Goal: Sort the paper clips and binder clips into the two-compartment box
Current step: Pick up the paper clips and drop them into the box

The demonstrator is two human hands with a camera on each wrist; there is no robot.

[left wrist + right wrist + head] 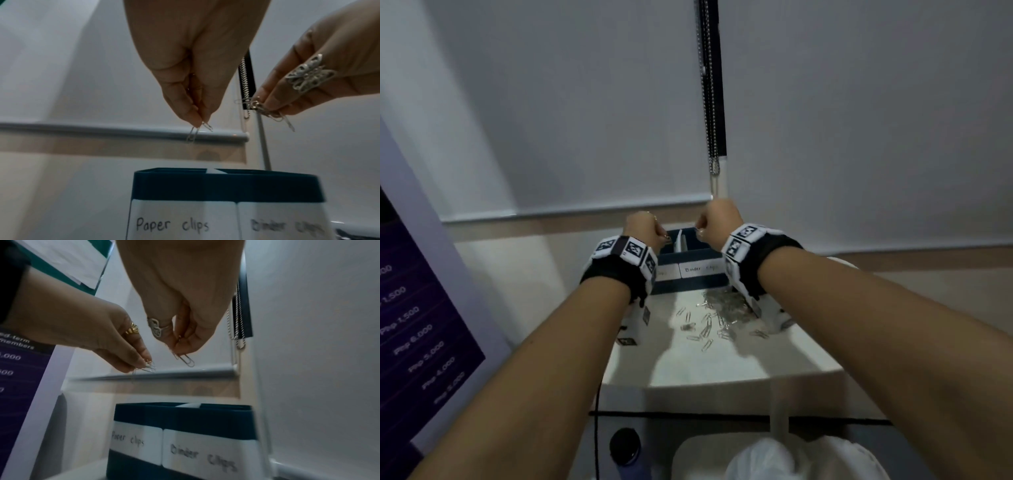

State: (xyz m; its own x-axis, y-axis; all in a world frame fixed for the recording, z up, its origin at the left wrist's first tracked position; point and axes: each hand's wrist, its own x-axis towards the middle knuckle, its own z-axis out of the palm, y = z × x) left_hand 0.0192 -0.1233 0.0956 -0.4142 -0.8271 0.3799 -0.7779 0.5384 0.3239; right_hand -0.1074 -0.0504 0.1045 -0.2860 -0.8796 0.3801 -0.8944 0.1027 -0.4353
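A dark blue two-compartment box (690, 255) stands at the back of the white table, with white labels "Paper clips" (172, 224) and "Binder clips" (203, 456) on its front. Above it, my left hand (643, 224) pinches silver paper clips (192, 135) that dangle from its fingertips. My right hand (717, 221), wearing a butterfly ring, pinches a small bunch of paper clips (186, 360) too. Both hands hover over the box with the clips hanging clear of the rim. A loose pile of paper clips (722, 308) lies on the table in front of the box.
A white table (722, 363) with a curved front edge carries the box and pile. Behind it hang a roller blind with a bead chain (710, 102). A purple price sign (417, 329) stands at the left. White cloth (784, 459) lies near me.
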